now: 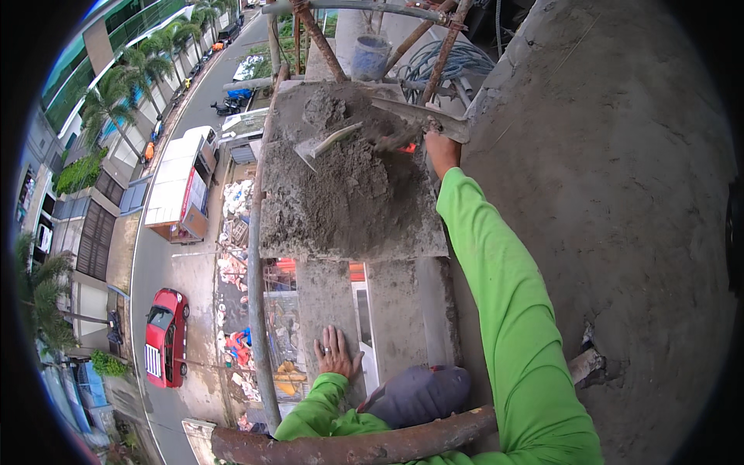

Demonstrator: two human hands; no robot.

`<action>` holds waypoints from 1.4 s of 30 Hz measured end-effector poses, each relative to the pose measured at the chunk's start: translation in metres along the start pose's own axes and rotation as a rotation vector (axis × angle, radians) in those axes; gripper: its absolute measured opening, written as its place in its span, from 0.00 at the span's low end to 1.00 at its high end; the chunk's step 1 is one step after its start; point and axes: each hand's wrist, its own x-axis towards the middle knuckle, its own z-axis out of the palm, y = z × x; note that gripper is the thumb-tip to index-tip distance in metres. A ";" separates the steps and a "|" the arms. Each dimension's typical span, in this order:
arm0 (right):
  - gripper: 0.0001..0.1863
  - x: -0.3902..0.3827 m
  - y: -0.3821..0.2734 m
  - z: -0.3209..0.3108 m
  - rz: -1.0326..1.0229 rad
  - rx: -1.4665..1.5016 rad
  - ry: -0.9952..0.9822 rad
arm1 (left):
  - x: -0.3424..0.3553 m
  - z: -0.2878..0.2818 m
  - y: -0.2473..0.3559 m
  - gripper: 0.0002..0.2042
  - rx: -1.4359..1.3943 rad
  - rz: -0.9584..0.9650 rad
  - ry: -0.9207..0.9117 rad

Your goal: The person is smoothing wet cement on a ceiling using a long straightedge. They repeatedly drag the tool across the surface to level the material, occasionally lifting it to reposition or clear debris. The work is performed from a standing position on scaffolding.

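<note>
The right hand [442,151] is closed on the near end of a flat grey tool [425,115]; some of the fingers are hidden from where I stand. The tool lies at a slant across the far right corner of a mortar-covered board [426,242], its left end over the edge of the mortar heap [356,190]. Whether its blade touches the mortar, I cannot tell. A small orange-red patch shows just below the tool, beside the hand.

The left hand [335,355] holds nothing. It rests palm down on a grey plank [329,294], fingers spread apart, with a ring on one finger. Both arms are in bright green sleeves [511,310].

The heap is grey, rough and uneven, and takes up most of the board. A second tool with a pale handle [339,137] lies on it, left of the right hand and apart from it.

Beyond the board I note a bucket [370,58] and, to its right, a coil of hoses [438,62]. A pipe [256,294] runs along the left side; a rusty pipe [356,448] crosses nearest the person. A grey wall [612,178] fills the right side. On the street below, to the left, stand a red car [164,341] and a white-roofed truck [180,182].
</note>
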 end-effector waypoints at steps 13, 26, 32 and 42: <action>0.08 0.003 -0.053 -0.041 -0.131 0.080 -0.221 | 0.000 0.003 -0.001 0.38 0.000 0.009 0.010; 0.08 0.013 -0.232 -0.298 0.066 0.584 -0.049 | -0.010 0.008 0.003 0.36 0.028 0.034 0.051; 0.11 -0.063 -0.279 -0.418 0.038 0.658 0.196 | -0.019 0.032 -0.006 0.32 0.034 0.117 0.082; 0.08 -0.247 -0.303 -0.551 0.058 1.002 0.469 | -0.096 0.010 0.093 0.30 -0.900 0.170 -0.531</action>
